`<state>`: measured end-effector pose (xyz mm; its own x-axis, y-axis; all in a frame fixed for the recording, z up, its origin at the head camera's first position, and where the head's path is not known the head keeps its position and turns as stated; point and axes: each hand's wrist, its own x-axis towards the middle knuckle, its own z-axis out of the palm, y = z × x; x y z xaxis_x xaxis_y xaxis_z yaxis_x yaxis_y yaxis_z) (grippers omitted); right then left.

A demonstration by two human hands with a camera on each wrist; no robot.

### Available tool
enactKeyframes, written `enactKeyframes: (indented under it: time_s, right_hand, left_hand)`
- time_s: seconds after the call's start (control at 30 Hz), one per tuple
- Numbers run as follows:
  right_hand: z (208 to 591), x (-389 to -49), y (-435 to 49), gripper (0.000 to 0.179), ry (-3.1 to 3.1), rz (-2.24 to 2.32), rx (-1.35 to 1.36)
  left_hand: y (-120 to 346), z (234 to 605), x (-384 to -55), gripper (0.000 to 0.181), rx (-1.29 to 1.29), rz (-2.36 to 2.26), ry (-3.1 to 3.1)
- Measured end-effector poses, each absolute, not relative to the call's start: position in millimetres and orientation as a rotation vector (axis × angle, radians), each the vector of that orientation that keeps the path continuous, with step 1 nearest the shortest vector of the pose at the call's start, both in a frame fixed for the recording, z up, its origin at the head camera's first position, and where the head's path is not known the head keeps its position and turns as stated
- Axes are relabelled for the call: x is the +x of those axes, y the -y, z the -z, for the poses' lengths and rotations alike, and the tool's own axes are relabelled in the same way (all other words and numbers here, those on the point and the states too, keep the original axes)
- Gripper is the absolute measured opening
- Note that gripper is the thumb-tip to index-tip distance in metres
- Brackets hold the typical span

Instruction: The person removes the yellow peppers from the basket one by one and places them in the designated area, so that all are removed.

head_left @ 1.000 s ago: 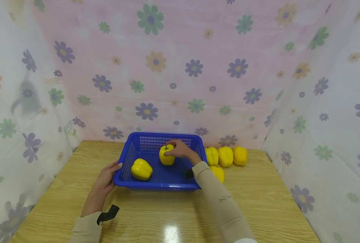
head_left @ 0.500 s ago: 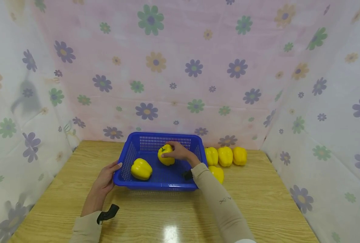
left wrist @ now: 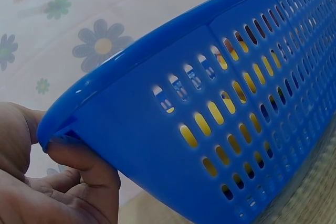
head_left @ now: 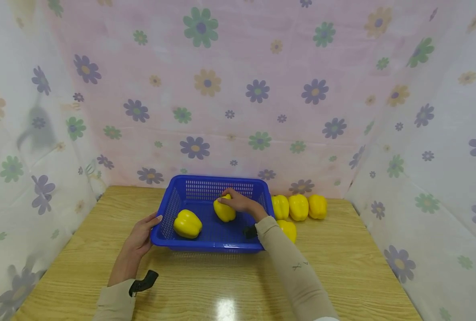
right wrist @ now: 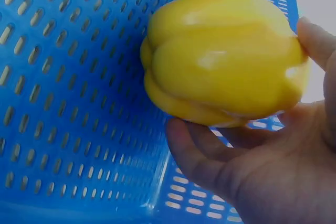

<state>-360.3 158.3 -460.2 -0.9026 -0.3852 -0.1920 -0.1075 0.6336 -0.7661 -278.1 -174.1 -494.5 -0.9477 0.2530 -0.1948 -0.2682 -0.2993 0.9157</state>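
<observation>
A blue plastic basket (head_left: 215,244) with slotted walls stands on the table. My left hand (head_left: 140,236) grips its left rim; in the left wrist view the fingers of that hand (left wrist: 63,182) curl under the rim, thumb on the other side. Inside the basket, my right hand (head_left: 239,203) holds a yellow bell pepper (head_left: 224,211) between thumb and fingers. The right wrist view has the same pepper (right wrist: 220,59) lying sideways in the grip, close to the basket's slotted surface. Another yellow bell pepper (head_left: 187,224) lies in the left part of the basket.
Right of the basket, several yellow bell peppers (head_left: 298,207) stand in a row, with one more bell pepper (head_left: 287,230) nearer, partly behind the right sleeve (head_left: 291,263). The wooden table (head_left: 189,290) meets a flowered cloth (head_left: 229,102) at the back and sides.
The pepper in my right hand has tilted: its green stem showed earlier and is now out of sight. It sits slightly lower and to the right. The left hand and basket stay put.
</observation>
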Motion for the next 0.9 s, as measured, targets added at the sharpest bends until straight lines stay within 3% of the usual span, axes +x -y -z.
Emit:
enactKeyframes:
  time_s: [0.3, 0.9]
  right_hand:
    - [458.9, -357.0, -163.5, 0.066, -2.535, 0.973, -0.412]
    - [455.9, -352.5, -165.4, 0.06, -2.404, 1.061, -0.437]
  left_hand:
    - [174.6, 492.8, -276.5, 0.068, -0.027, -2.287, -1.632]
    - [174.1, 495.2, -278.3, 0.069, -0.031, -2.295, -1.614]
